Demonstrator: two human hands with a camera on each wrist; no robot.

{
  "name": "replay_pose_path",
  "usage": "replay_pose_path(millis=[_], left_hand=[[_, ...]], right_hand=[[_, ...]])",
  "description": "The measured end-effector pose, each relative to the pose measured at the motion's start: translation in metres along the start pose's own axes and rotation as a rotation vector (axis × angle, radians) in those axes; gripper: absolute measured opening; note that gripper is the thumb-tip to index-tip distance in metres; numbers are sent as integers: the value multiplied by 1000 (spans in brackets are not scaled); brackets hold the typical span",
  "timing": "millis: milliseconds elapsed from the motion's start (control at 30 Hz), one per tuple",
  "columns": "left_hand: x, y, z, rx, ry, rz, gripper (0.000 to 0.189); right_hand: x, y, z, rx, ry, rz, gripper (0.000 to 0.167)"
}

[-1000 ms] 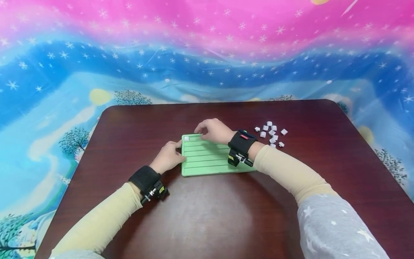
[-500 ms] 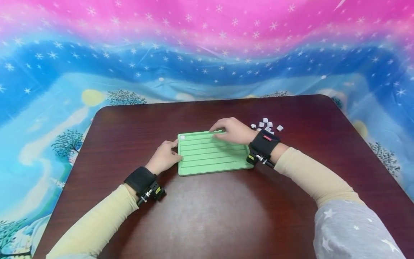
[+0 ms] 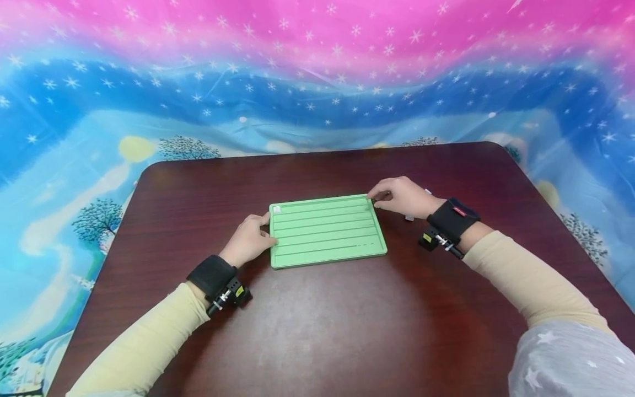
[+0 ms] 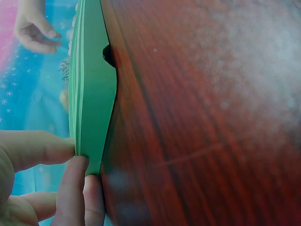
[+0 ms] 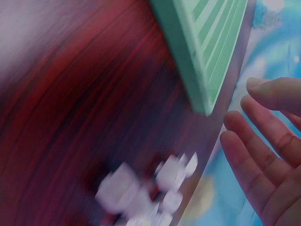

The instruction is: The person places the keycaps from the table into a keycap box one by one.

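A light green board [image 3: 322,234] with long parallel grooves lies on the table. One small white keycap-like piece [image 3: 276,209] sits in its far left corner. My left hand [image 3: 245,241] holds the board's left edge, thumb at the rim; in the left wrist view its fingers [image 4: 73,188] grip the green side. Beyond the far right corner is my right hand [image 3: 404,197], fingers apart and nothing between them in the right wrist view. Several loose white pieces [image 5: 120,188] lie on the table beneath it, blurred there and mostly hidden by the hand in the head view.
The dark reddish-brown table [image 3: 317,325] reflects light near its front. A patterned pink and blue cloth [image 3: 317,82] hangs behind it. Both wrists wear black bands with small cameras.
My right hand has moved right across the board, from near its far left corner to past the far right corner, uncovering the grooves. My left hand stays at the left edge.
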State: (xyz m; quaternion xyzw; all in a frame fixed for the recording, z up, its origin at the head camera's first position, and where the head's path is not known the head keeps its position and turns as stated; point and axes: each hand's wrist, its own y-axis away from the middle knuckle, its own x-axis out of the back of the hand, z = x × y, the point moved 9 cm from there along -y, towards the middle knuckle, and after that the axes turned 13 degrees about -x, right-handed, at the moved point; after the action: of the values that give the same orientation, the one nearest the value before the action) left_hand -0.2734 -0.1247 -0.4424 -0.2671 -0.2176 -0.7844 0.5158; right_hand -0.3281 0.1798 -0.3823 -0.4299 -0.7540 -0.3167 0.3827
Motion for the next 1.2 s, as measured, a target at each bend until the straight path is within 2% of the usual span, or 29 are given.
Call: replay_pose_path(millis=[300, 600, 733, 900, 1200], left_hand=[[2, -2, -1, 0, -2, 5, 76], [2, -3, -1, 2, -18, 8, 76], [0, -1, -1, 4, -7, 4, 76], [0, -1, -2, 6, -10, 6, 76], [-1, 0, -1, 15, -22, -1, 76]], right_hand=[[17, 15, 36, -156, 91, 9, 23], [15, 32, 55, -224, 74, -26, 20], [15, 37, 62, -257, 65, -13, 20], [13, 39, 65, -268, 93, 22, 20], [9, 37, 60, -235, 149, 37, 15]])
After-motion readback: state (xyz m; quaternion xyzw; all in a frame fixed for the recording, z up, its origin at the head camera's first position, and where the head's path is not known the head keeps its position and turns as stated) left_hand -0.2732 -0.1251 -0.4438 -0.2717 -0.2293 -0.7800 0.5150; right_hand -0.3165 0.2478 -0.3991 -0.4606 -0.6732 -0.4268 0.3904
